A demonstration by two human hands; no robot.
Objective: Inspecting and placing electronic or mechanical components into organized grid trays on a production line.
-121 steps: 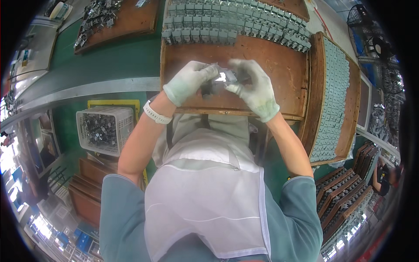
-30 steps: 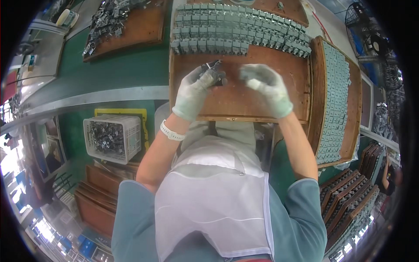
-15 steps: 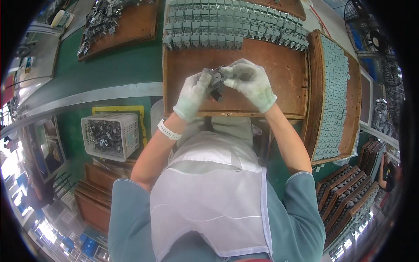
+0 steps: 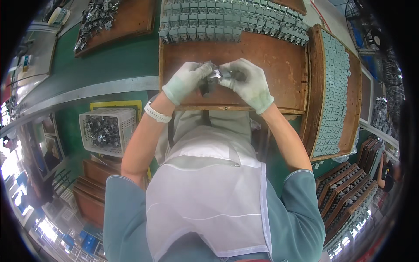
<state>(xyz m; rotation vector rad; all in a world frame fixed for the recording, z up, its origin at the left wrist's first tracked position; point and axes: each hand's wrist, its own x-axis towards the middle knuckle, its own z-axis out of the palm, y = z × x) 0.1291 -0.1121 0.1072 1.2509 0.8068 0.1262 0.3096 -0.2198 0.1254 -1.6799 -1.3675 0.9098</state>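
Note:
Both my hands wear pale gloves and meet above the bare part of a wooden tray [image 4: 270, 70]. In my left hand [image 4: 188, 79] the fingers are closed round small grey metal parts [image 4: 207, 85], one hanging below the fingertips. My right hand [image 4: 249, 82] pinches a shiny bent metal piece [image 4: 223, 75] against them. How many pieces lie between the fingers is hidden. Across the tray's far half stand rows of grey metal brackets [image 4: 209, 19], packed close together in lines.
To the right, a second wooden tray [image 4: 310, 91] leans, filled with flat grey parts [image 4: 334, 96]. Loose metal parts [image 4: 98, 19] lie heaped on a board [image 4: 131, 22] at far left. A white crate [image 4: 126, 150] of metal parts sits lower left; stacked loaded trays [image 4: 345, 196] stand lower right.
My left hand has shifted left and turned, and the metal parts between my hands have tilted, now showing a bright face. My right hand stays nearly in place. The view has shifted slightly.

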